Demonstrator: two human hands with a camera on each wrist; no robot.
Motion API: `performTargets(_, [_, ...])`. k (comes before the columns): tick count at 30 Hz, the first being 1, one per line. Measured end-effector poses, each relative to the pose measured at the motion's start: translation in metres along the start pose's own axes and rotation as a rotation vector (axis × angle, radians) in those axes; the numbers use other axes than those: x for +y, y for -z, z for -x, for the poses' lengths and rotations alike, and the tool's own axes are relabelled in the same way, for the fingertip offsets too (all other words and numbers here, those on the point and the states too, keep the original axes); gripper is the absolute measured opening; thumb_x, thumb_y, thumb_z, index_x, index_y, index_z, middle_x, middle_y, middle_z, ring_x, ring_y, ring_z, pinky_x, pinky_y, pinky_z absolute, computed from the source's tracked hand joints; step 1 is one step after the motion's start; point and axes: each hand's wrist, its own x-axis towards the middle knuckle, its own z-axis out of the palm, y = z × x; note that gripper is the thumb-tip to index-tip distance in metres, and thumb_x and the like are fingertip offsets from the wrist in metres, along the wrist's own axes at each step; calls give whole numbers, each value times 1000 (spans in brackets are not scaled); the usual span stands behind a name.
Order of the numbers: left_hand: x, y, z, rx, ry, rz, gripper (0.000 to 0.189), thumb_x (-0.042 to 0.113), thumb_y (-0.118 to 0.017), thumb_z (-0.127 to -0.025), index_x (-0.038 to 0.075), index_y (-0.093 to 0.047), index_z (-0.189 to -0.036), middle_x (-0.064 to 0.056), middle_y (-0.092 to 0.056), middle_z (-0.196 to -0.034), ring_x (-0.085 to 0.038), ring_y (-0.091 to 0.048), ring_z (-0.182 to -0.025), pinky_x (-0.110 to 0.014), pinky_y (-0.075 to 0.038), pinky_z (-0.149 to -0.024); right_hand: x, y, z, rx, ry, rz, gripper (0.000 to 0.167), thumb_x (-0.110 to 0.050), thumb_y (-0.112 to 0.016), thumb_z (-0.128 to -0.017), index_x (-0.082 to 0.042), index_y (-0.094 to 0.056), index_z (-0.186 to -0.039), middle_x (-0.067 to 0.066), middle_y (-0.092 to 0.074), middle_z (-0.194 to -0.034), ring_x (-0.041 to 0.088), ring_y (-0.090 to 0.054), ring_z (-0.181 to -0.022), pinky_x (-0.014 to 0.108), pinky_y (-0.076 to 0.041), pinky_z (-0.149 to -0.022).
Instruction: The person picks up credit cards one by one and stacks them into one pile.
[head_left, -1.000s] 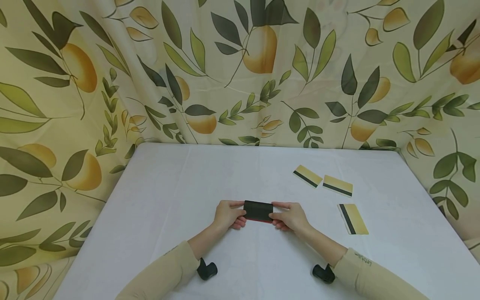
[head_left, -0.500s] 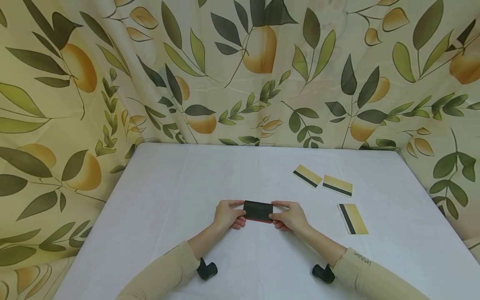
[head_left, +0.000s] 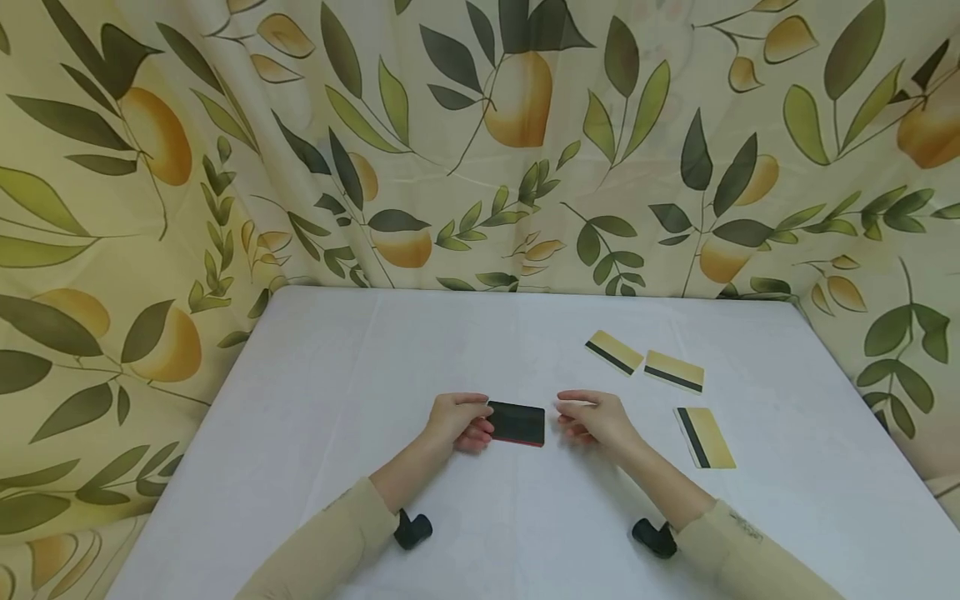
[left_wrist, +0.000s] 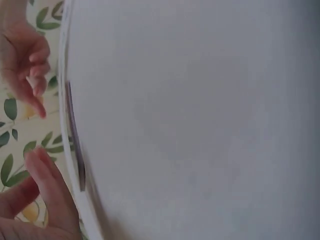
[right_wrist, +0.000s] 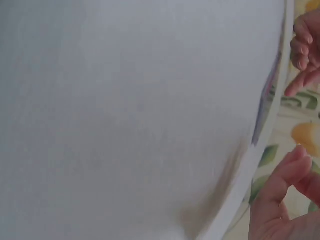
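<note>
A flat, black, card-sized rectangle with a red near edge [head_left: 519, 424] lies on the white table. Its exact kind is unclear. My left hand [head_left: 459, 422] is at its left end, fingertips overlapping that edge in the head view. In the left wrist view, the left thumb and fingers [left_wrist: 45, 195] look loose and raised off the thin rectangle [left_wrist: 76, 137]. My right hand [head_left: 596, 421] is just right of the rectangle, apart from it, with loosely bent fingers and nothing held. The right wrist view shows the right hand [right_wrist: 285, 200] likewise holding nothing.
Three gold cards with black stripes lie at right: a tilted card [head_left: 614, 352], a card beside it [head_left: 675, 371] and a nearer card [head_left: 706, 438]. A black device hangs under each wrist. Leaf-and-fruit patterned curtain [head_left: 480, 167] stands behind the white table [head_left: 375, 350].
Both hands have let go of the black rectangle. The right hand has moved away to the right; the left has lifted slightly at its end. The rectangle now lies flat.
</note>
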Motion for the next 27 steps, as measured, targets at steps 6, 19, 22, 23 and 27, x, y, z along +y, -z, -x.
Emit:
performTargets(6, [21, -4, -11, -42, 42, 13, 34, 9, -63, -83, 3, -60, -117, -8, -66, -68, -14, -62, -50, -26, -54, -49, -5, 25, -1, -51, -47, -159, 49, -19, -54, -92, 4, -41, -133, 5, -69, -89, 9, -64, -63, 19, -53, -58])
performTargets(19, [45, -37, -51, -144, 26, 150, 37, 12, -61, -86, 0, -56, -121, -16, -67, -93, -20, -67, -72, -37, -55, -75, -5, 71, -5, -103, -58, -455, 59, -14, -49, -94, 4, -19, -142, -3, -65, -91, 11, -66, -86, 26, -52, -83])
performTargets(22, [49, -47, -59, -152, 36, 176, 36, 12, -62, -85, 0, -57, -119, -18, -66, -98, -25, -67, -82, -40, -53, -81, -3, 79, -8, -98, -57, -517, 60, -13, -49, -94, 2, -19, -143, -4, -65, -89, 11, -65, -87, 26, -51, -84])
performTargets(23, [50, -50, -62, -152, 40, 186, 35, 13, -62, -85, 0, -58, -118, -19, -66, -99, -27, -67, -85, -40, -52, -82, -3, 82, -9, -99, -57, -542, 61, -13, -50, -94, 2, -17, -143, -4, -65, -88, 11, -65, -87, 26, -50, -85])
performTargets(27, [55, -64, -73, -141, 41, 205, 32, 14, -63, -84, 1, -60, -113, -18, -66, -100, -30, -64, -95, -41, -50, -86, 0, 92, -14, -94, -56, -599, 66, -15, -49, -94, 0, -11, -145, -5, -64, -86, 10, -64, -87, 26, -49, -88])
